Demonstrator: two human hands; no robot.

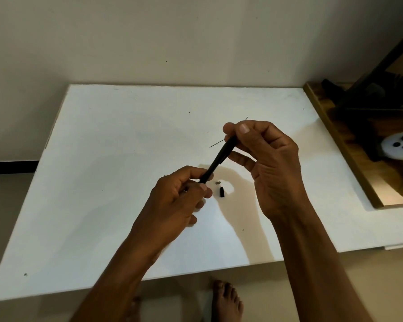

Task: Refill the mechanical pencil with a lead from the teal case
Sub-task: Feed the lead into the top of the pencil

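Pencil (219, 159) weighs nothing, stiff black barrel pinched low by my left hand (177, 201) and up top by my right hand (265, 163), which also pinches the hair-thin lead (216, 144), super snappable, so I grip gently near the opening.

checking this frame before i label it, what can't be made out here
- Teal case: not seen anywhere in the head view.
- Top end of the mechanical pencil: hidden inside the right hand, so whether the thin lead has entered it cannot be told.
- Pencil tip: covered by the left hand.
- Small grey piece beside the black cap: too small to identify.
- Objects at the right edge: blurred and cut off.
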